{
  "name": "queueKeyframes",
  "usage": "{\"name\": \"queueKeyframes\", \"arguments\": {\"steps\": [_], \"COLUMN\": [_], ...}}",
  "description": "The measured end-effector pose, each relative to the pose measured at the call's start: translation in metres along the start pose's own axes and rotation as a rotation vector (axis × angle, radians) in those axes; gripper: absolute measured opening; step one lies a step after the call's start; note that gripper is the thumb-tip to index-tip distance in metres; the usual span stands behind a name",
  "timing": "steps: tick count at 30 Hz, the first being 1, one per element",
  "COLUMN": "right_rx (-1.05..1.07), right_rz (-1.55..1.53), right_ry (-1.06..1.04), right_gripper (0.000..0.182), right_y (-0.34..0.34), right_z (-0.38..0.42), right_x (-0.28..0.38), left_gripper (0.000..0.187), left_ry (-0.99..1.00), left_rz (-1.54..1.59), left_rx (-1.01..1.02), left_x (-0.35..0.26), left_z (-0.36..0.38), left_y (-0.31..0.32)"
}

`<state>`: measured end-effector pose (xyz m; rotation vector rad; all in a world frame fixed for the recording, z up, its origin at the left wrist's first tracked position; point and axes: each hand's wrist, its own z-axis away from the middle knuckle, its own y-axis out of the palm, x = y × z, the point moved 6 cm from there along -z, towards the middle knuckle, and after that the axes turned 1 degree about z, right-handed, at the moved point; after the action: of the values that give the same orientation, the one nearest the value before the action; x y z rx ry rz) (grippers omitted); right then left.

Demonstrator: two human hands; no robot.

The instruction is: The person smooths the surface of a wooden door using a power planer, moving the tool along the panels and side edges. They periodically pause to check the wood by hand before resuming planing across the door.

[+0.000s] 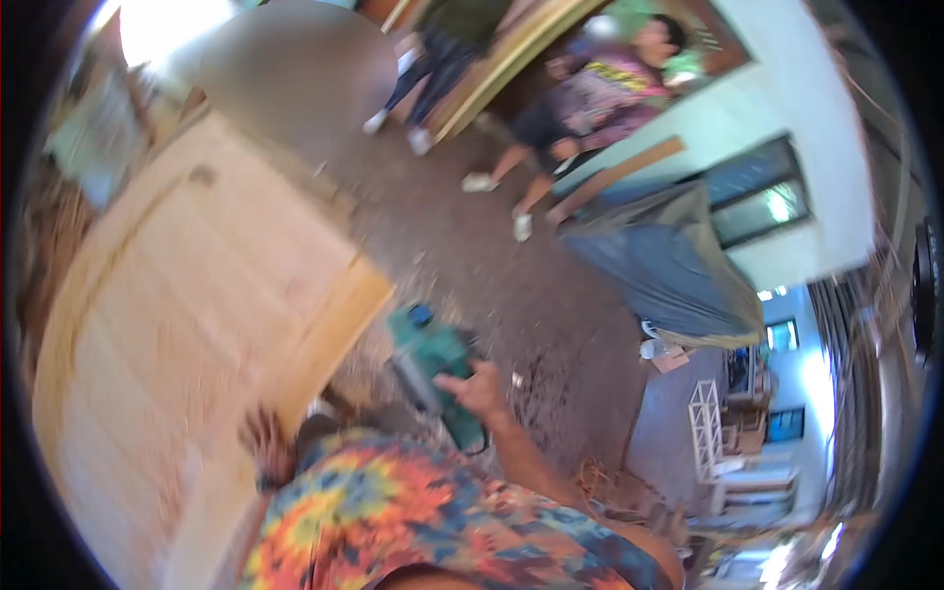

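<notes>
My right hand [477,389] is wrapped round the handle of a green electric planer [433,364]. The planer is held off to the side of a large pale wooden panel [206,295], past its edge and apart from it. Fingers spread, my left hand [267,441] lies on the panel near its close edge, with a dark band at the wrist. Faint joint lines run along the panel, and its far end is curved. Motion blur hides the planer's finer details.
Shavings litter the brown floor [501,295]. One person [615,93] sits by a wall opening; another person [447,49] stands farther back. A grey-blue cover [659,256] drapes something against the wall. A white frame [704,431] stands at the right.
</notes>
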<state>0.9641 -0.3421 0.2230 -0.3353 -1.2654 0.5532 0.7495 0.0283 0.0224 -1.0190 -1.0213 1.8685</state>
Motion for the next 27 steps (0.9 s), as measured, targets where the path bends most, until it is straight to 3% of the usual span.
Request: {"name": "queueKeyframes", "arguments": {"steps": [1, 2, 4, 10, 12, 14, 16, 19, 20, 22, 27], "right_rx": [0.0, 0.024, 0.072, 0.346, 0.33, 0.421, 0.558, 0.641, 0.676, 0.702, 0.779], "right_rz": [0.08, 0.168, 0.214, 0.263, 0.302, 0.288, 0.365, 0.41, 0.425, 0.433, 0.523], "right_ry": [-0.049, -0.083, -0.118, -0.228, -0.386, -0.391, -0.425, -0.437, -0.453, -0.485, -0.543], "right_gripper": [0.053, 0.056, 0.055, 0.056, 0.059, 0.062, 0.064, 0.063, 0.062, 0.061, 0.054], "right_y": [0.005, 0.011, 0.019, 0.063, 0.076, 0.081, 0.088, 0.09, 0.091, 0.094, 0.101], "right_z": [-0.014, -0.028, -0.055, -0.129, -0.154, -0.173, -0.188, -0.207, -0.212, -0.223, -0.236], "right_x": [0.007, 0.012, 0.033, 0.077, 0.083, 0.095, 0.101, 0.1, 0.099, 0.096, 0.091], "left_gripper": [0.076, 0.076, 0.075, 0.079, 0.084, 0.086, 0.084, 0.072, 0.072, 0.071, 0.062], "left_ry": [-0.033, 0.207, -0.109, -0.22, -0.312, -0.518, -0.59, -0.763, -0.768, -0.7, -0.776], "left_rz": [0.014, -0.262, 0.042, 0.072, 0.067, 0.078, 0.022, 0.056, 0.052, 0.059, 0.113], "left_rx": [0.026, -0.566, 0.022, -0.132, -0.101, -0.035, -0.04, -0.049, -0.047, -0.23, -0.21], "left_x": [-0.004, 0.003, -0.018, -0.024, -0.046, -0.052, -0.059, -0.072, -0.067, -0.062, -0.084], "left_z": [0.0, 0.004, 0.004, 0.0, -0.004, -0.005, -0.016, -0.015, -0.016, -0.016, -0.013], "left_y": [-0.009, 0.011, -0.028, -0.011, -0.017, -0.016, -0.007, 0.002, 0.019, 0.03, 0.024]}}
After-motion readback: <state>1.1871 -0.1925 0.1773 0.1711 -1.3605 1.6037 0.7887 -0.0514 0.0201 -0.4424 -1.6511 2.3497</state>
